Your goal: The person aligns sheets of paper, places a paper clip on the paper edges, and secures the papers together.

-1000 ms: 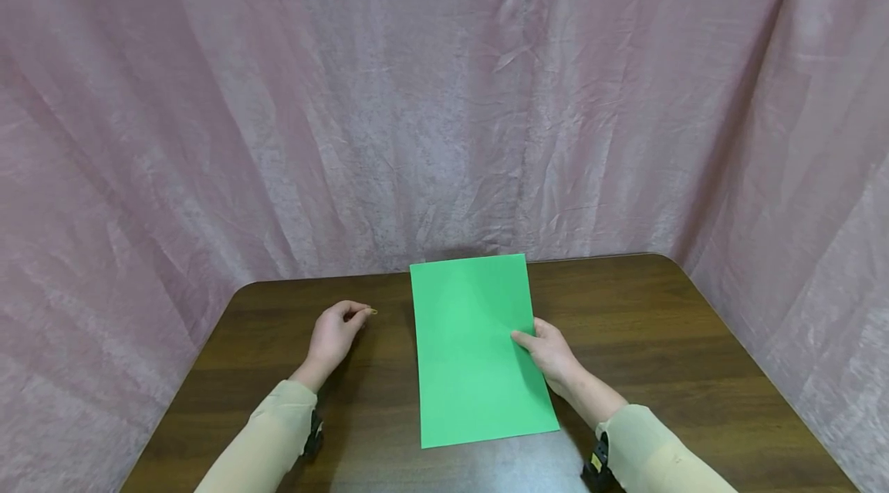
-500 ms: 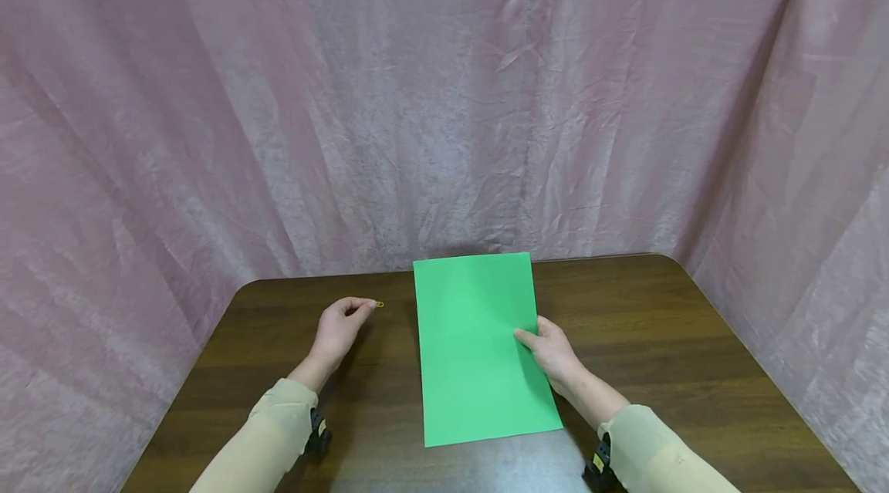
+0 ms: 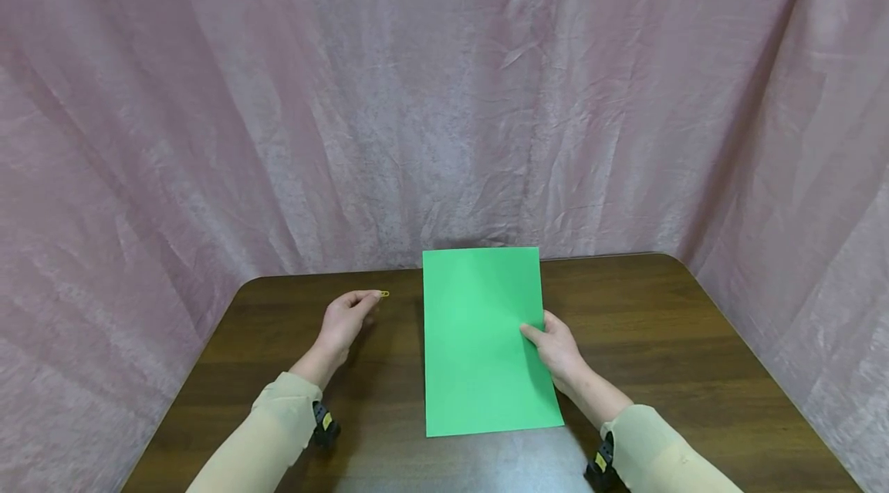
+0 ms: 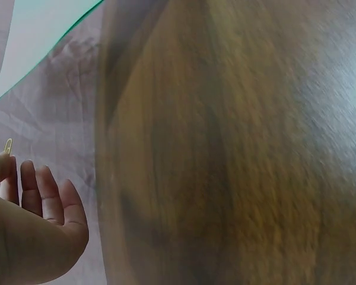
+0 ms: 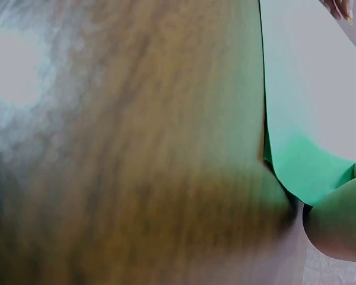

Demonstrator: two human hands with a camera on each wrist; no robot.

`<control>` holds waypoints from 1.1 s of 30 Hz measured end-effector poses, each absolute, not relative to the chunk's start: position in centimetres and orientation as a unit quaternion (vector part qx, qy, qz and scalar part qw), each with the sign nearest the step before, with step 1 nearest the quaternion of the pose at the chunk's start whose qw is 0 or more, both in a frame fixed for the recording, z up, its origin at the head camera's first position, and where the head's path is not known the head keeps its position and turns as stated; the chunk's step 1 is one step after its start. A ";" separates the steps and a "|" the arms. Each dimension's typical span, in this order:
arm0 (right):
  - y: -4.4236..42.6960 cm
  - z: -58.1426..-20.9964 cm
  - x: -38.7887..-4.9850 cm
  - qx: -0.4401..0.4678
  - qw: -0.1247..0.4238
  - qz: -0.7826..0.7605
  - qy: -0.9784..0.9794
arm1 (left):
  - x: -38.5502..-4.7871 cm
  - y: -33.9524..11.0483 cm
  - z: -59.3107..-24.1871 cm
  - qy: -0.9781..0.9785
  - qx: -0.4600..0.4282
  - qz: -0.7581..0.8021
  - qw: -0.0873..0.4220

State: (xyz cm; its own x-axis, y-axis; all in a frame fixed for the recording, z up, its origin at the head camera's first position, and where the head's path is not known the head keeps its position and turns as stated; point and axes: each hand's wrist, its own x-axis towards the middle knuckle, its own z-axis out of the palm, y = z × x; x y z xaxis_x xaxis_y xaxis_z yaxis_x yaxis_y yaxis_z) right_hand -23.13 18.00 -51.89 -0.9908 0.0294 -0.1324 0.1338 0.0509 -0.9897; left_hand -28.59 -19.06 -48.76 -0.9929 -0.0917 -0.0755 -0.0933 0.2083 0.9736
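A small yellow paper clip (image 3: 385,294) sticks out from the fingertips of my left hand (image 3: 343,321), pinched between thumb and index finger above the table. In the left wrist view the paper clip (image 4: 9,146) points upward, and the other fingers are loosely bent. My right hand (image 3: 561,348) grips a green sheet of paper (image 3: 479,339) by its right edge, thumb on the front and the other fingers mostly hidden behind. The sheet is held up off the table, to the right of the clip and apart from it. In the right wrist view the sheet (image 5: 308,160) curves near the hand.
A brown wooden table (image 3: 639,308) with rounded far corners lies under both hands. Pink curtains (image 3: 389,92) hang behind it and at the sides. A camera is strapped to each wrist, beside pale sleeves (image 3: 260,431).
My left hand has risen slightly and moved a little right and away with the paper clip, which shows more clearly. My right hand has shifted the green sheet slightly right and up, straightening it.
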 end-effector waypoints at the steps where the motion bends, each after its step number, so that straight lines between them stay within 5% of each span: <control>1: 18.0 -51.8 -23.1 0.059 0.037 -0.688 0.723 | -28.7 -19.0 -48.7 0.773 -0.061 0.631 0.000; 33: 17.8 -51.0 -23.1 0.051 0.032 -0.699 0.713 | -29.7 -16.1 -45.6 0.740 -0.050 0.670 0.016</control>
State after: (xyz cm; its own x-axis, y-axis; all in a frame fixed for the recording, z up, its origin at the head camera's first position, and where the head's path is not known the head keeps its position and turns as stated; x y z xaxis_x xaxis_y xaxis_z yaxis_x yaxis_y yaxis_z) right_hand -23.11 17.82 -51.00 -0.9926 0.0279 -0.1179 0.1184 0.0183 -0.9928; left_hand -29.72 -16.07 -45.61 -0.9946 -0.0527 -0.0895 -0.0943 0.0960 0.9909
